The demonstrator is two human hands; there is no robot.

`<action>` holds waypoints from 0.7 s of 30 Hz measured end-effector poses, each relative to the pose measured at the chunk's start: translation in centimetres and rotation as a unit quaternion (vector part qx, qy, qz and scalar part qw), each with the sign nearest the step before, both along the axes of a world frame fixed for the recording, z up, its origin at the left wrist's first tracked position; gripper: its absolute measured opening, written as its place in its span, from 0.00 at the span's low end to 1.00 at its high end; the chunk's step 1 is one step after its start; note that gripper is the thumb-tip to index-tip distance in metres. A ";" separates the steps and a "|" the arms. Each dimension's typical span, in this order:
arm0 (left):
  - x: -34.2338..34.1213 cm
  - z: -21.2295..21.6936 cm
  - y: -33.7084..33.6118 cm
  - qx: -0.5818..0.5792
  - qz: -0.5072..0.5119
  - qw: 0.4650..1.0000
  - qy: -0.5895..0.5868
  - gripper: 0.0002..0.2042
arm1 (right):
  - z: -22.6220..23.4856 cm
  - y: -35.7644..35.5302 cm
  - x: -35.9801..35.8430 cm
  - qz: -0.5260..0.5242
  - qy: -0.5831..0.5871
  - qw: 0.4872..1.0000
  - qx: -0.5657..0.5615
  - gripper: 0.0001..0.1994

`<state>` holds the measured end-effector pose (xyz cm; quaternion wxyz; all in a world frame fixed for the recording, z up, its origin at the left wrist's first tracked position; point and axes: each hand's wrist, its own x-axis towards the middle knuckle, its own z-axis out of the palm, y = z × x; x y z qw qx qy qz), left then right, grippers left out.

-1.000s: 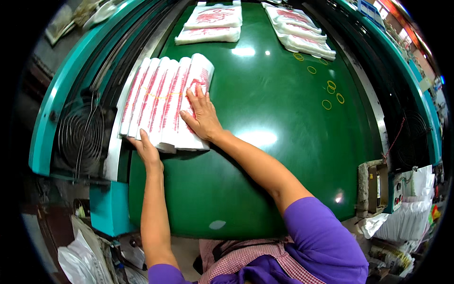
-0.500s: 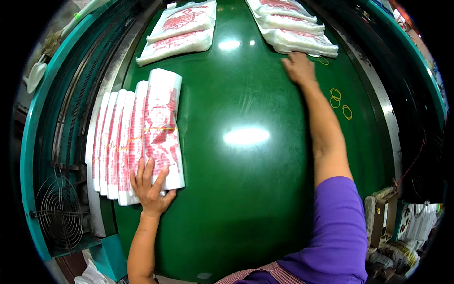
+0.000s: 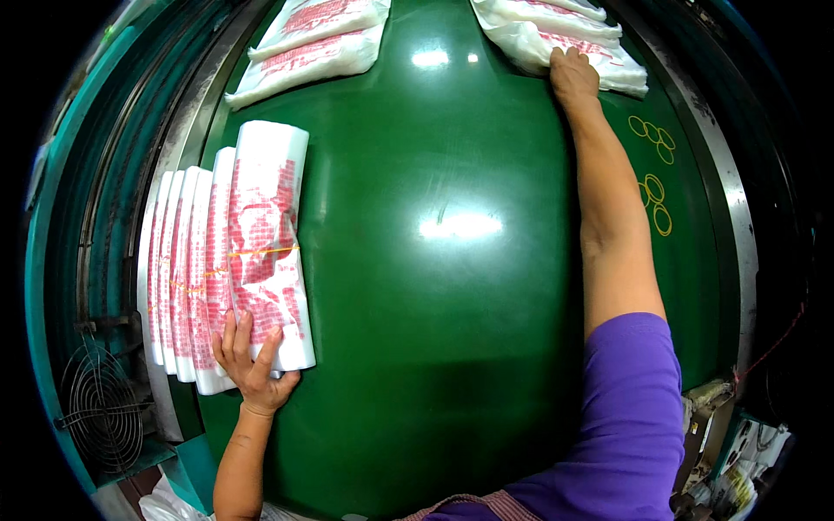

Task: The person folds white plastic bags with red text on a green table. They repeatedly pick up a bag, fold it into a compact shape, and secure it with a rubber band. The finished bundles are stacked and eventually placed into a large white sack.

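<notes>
My left hand (image 3: 254,363) lies with fingers spread on the lower end of a folded bundle of white plastic bags (image 3: 268,195) with red print. A yellow rubber band (image 3: 261,253) circles this bundle's middle. Against its left side lean several similar banded bundles (image 3: 181,260), side by side. At the far right, my right hand (image 3: 575,80) grips the near edge of a flat stack of plastic bags (image 3: 519,45), the closest in an overlapping row. That edge bulges up beside my fingers, whose tips are partly hidden.
More flat bag stacks (image 3: 304,67) lie at the far left of the green table (image 3: 417,313). Loose yellow rubber bands (image 3: 665,153) rest near the right edge. Metal rails (image 3: 738,234) flank the table, and a round wire fan guard (image 3: 102,408) stands at lower left.
My right hand has moved from just below the far right stack onto its near edge, which now bulges. My left hand stays on the bundle. The whole view has shifted slightly.
</notes>
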<state>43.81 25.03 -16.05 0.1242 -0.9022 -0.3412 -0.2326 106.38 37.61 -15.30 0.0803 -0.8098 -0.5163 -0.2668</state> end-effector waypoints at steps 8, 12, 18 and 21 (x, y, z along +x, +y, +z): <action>0.4 0.2 0.0 -0.004 -0.009 1.000 -0.005 0.24 | 1.3 -2.3 -12.5 0.198 0.005 0.978 -0.065 0.08; 0.9 0.4 0.0 -0.011 -0.012 0.999 -0.031 0.24 | 2.4 -9.2 -18.0 0.259 0.035 0.959 -0.107 0.08; 0.7 0.4 -1.4 0.020 0.024 0.999 -0.018 0.31 | 8.5 -21.0 -26.5 0.282 0.252 0.918 -0.122 0.10; 2.9 0.9 -9.8 -0.121 -0.112 0.977 -0.137 0.45 | 11.6 -26.0 -29.8 0.323 0.374 0.857 -0.148 0.13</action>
